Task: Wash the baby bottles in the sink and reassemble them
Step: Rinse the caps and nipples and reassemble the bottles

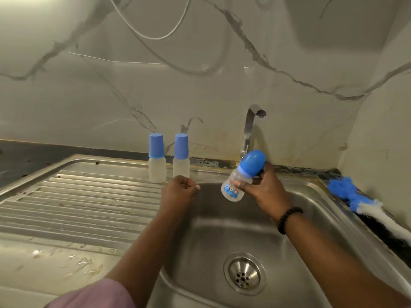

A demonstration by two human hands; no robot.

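— Which step is this?

— The right hand (264,190) holds a capped baby bottle (242,176) tilted over the far edge of the sink (222,221), its fingers closed round the neck just below the blue cap (253,162). I'd judge it the start of that bottle's wash: still assembled, and no water that I can see from the tap (251,127).

— And the left hand (180,190)?

— Loosely curled at the sink's far left corner, holding nothing that I can make out, though the view of the fingertips is poor.

— What does the next move call for?

— Probably the free hand gripping the cap and twisting it off while the right steadies the body, then the tap turned on.

— Anything around?

— Two more capped bottles, one (157,158) beside the other (181,156), stand upright at the back edge of the drainboard (77,203), just behind the left hand; a careless reach could knock them. A blue-and-white brush (360,201) lies along the sink's right rim, well apart from both hands. The drain (244,273) is open and the basin bare.
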